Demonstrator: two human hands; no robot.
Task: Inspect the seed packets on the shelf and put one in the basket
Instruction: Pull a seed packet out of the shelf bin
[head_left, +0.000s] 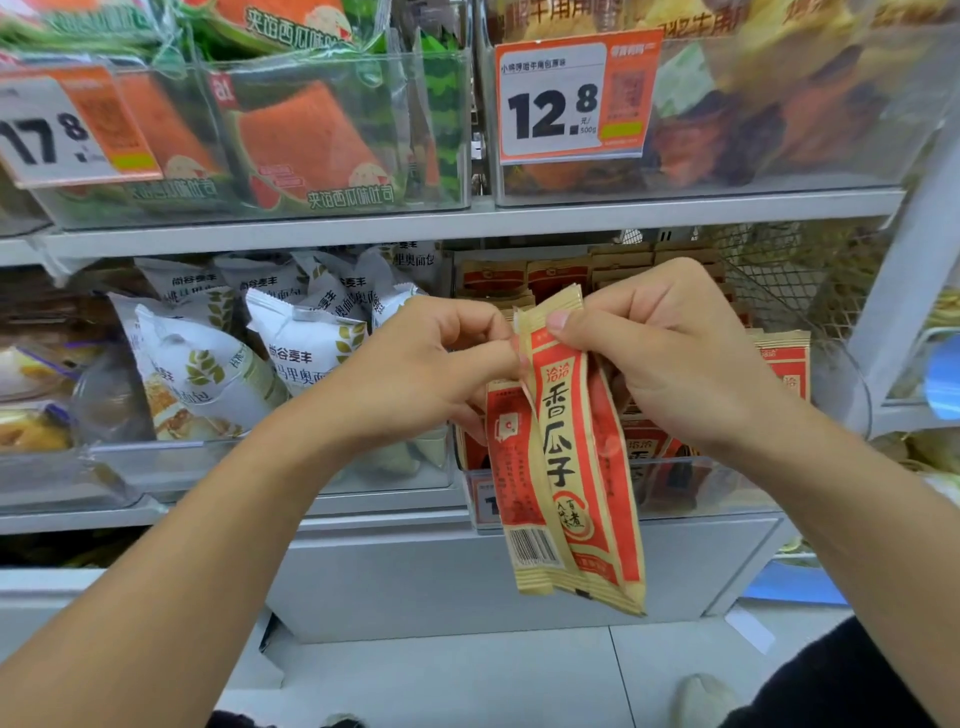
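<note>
Shop shelving filled the view, and I worked at the lower shelf (363, 512), where a clear bin (727, 488) held more red-and-tan seed packets (784, 364). Two packets were out of the bin and hung in front of it, held up by their top edges. The front packet (571, 457) faced me with its printed side; the back packet (511, 478) sat just behind and to its left, touching it, showing a barcode.

My left hand (415, 369) pinched the top of the back packet between thumb and forefinger, the other fingers curled. My right hand (670, 353) pinched the top of the front packet, thumb (566, 325) on its face, fingers folded behind.

By my reading, the inspecting was under way: packets picked, being parted and looked over. Choosing one and dropping it in the basket was all left to do. No basket showed plainly; wire mesh (789, 270) at the right was possibly one, but I could not tell.

Left of the bin lay white bread bags (306, 343); above, a price tag (571, 98).
</note>
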